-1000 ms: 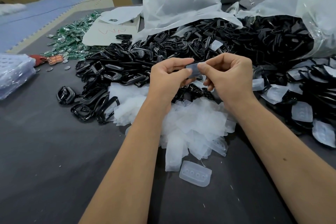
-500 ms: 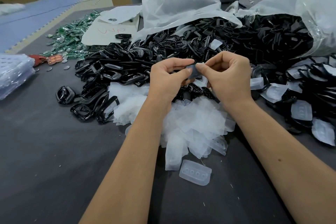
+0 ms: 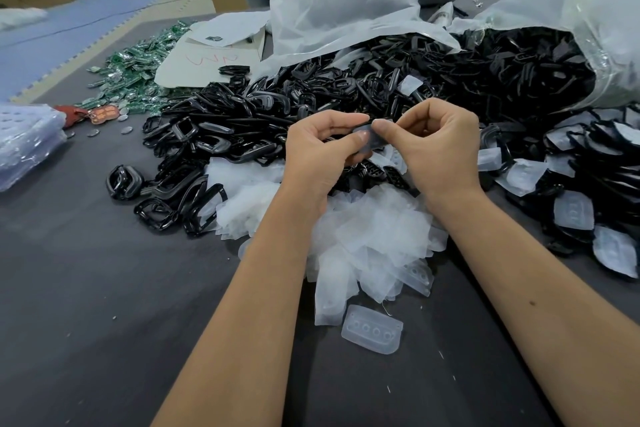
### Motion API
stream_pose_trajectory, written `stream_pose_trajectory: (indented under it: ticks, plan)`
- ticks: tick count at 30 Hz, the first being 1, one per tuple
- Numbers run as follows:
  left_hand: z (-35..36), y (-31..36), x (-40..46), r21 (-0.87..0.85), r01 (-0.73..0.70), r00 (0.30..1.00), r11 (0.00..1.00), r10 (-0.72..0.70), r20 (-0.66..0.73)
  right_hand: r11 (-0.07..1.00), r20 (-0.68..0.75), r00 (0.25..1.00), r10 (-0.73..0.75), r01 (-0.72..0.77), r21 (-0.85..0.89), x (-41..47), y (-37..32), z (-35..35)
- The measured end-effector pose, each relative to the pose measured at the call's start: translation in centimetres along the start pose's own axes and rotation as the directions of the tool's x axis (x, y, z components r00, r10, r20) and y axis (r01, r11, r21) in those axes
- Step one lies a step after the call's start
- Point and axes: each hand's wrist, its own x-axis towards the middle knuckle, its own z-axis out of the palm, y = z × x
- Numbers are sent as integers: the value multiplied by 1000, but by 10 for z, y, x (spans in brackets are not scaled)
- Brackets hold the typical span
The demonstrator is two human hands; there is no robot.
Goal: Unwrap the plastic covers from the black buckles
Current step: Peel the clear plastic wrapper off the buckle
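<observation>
Beyond both hands spreads the buckle pile point(image 3: 311, 107); below them lies the heap of shed covers point(image 3: 367, 232). The left hand point(image 3: 318, 149) grips one buckle point(image 3: 367, 139), its long axis seemingly running hand to hand. The right hand point(image 3: 436, 149), equally near, pinches the cover at that end, placed to peel rightward.

The black buckles point(image 3: 263, 121) are shiny, smooth plastic. The loose plastic covers point(image 3: 367, 236) look thin, soft and cloudy white. The table point(image 3: 86, 305) has a dark grey, matt cloth top. The big bag point(image 3: 595, 10) is clear, crinkly plastic.
</observation>
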Motion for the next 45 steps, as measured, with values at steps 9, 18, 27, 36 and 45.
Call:
stream_pose_trajectory:
  ticks: [9, 18, 27, 36, 45]
  plan:
    - [-3, -1, 2, -25, -3, 1000, 1000, 3, -16, 927, 267, 940, 212, -280, 250, 0, -5, -3]
    - [0, -6, 3, 7, -34, 999, 999, 34, -3, 902, 281, 928, 244, -324, 286, 2, -1, -3]
    - [1, -5, 1, 48, -60, 998, 997, 61, -17, 901, 263, 932, 248, -322, 291, 0, 1, 0]
    - [-1, -10, 4, 55, -73, 994, 996, 77, -74, 914, 301, 924, 235, -316, 256, -2, -5, 0]
    - [-2, -11, 4, 66, -78, 995, 995, 82, -51, 920, 295, 932, 211, -292, 263, -4, -6, -2]
